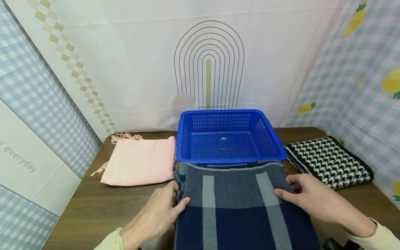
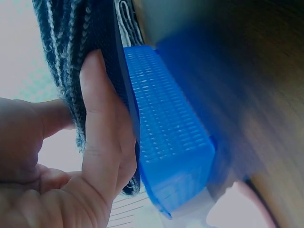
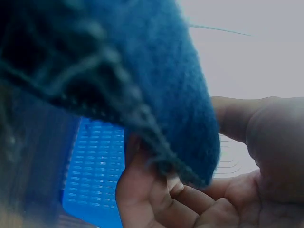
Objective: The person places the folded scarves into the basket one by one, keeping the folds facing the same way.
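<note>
A navy and grey striped scarf [image 1: 232,208], folded in layers, hangs between both hands at the front of the table in the head view. My left hand [image 1: 157,208] pinches its left edge, thumb on the near face and fingers behind. On the other side my right hand [image 1: 312,196] grips the right edge the same way. Up close, the left wrist view has the stacked edge of the scarf [image 2: 71,57] between thumb and fingers. A corner of the scarf [image 3: 180,104] fills much of the right wrist view. Behind it stands a blue plastic basket [image 1: 225,161], its inside bare.
Left of the basket lies a folded pink scarf [image 1: 140,161] with fringe. A folded black-and-white houndstooth cloth [image 1: 331,161] is on the right. All stand on a brown wooden table [image 1: 90,211], with a patterned curtain [image 1: 137,62] behind.
</note>
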A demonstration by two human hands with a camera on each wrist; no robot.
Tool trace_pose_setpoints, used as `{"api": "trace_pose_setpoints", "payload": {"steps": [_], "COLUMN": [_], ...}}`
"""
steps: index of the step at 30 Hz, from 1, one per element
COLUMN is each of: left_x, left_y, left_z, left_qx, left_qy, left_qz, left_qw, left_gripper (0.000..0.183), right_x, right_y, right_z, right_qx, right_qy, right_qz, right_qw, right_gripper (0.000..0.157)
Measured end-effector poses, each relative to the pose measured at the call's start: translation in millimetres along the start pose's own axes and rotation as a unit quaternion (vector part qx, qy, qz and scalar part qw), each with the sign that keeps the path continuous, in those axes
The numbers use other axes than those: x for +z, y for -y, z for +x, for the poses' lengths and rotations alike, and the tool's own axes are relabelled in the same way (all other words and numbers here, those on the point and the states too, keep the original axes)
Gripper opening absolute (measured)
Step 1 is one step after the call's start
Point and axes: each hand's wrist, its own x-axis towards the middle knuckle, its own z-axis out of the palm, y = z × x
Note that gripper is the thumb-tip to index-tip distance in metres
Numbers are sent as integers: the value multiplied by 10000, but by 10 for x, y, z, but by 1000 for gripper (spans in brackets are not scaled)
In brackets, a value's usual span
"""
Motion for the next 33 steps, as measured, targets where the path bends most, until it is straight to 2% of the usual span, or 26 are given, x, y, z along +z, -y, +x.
{"api": "trace_pose_setpoints", "payload": {"steps": [7, 12, 21, 28, 33], "left_x": [-92, -151, -211, -242, -280], "left_y": [-89, -159, -235, -279, -321], "left_z": [-24, 1, 98, 207, 300], "left_qx": [51, 121, 52, 70, 135], "left_qy": [-47, -147, -135, -232, -308], "left_qz": [57, -7, -21, 60, 97], "left_qw": [10000, 9998, 9999, 9997, 9994], "left_gripper": [22, 21, 20, 19, 19], "right_x": [-132, -244, -305, -385, -465], "right_y": [42, 50, 120, 157, 180], "right_z": [-66, -41, 14, 66, 125], "right_qx": [47, -47, -120, -218, -269], "right_qy": [22, 18, 12, -229, -242], "right_qz": [-123, -162, -13, -269, -248], "right_qw": [9999, 9999, 9999, 9991, 9990], "right_gripper": [45, 40, 43, 46, 44]}}
